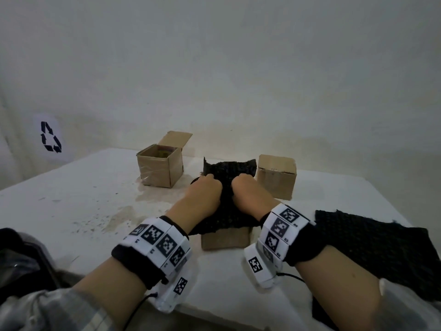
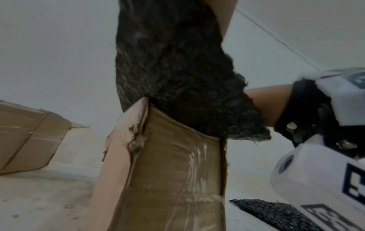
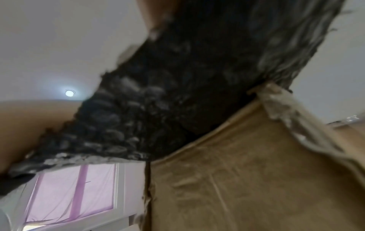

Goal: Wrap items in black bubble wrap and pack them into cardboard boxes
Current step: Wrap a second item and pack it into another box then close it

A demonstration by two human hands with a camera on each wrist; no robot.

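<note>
Hands side by side: left hand (image 1: 204, 192) and right hand (image 1: 248, 191) both clench black bubble wrap (image 1: 228, 174) bunched over open near cardboard box (image 1: 224, 238) on tabletop (image 1: 95, 211); spare wrap sheet (image 1: 372, 237) lies right.

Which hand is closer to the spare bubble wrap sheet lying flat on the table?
Right. The right hand is nearer the spare sheet, which lies just beyond its wrist; the left hand is farther. Both grip the black bundle over the near box.
</note>
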